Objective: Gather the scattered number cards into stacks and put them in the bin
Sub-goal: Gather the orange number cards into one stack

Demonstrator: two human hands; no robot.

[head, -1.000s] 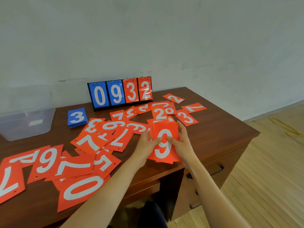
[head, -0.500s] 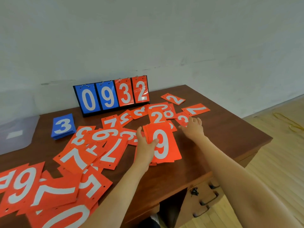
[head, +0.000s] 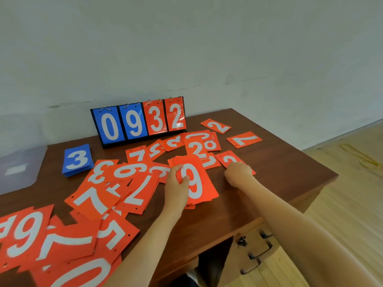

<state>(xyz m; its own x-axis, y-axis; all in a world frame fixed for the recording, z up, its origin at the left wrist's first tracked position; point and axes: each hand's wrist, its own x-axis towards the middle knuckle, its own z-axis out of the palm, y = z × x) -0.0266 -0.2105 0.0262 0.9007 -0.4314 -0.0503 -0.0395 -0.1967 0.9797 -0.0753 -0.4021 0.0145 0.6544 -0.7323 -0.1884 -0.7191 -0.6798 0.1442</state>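
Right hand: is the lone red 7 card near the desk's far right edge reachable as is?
Likely yes. The right hand sits on a nearer red card, and the red 7 card lies alone on bare desk just beyond it, with nothing standing between. The hand seems busy with that nearer card.

Both forearms are bare as far as the view shows them, and the left hand (head: 176, 184) and right hand (head: 238, 175) are bare too.

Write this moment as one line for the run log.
step: gathering | left hand: holds red stack | right hand: on loose card, grip unclear | bin: far left
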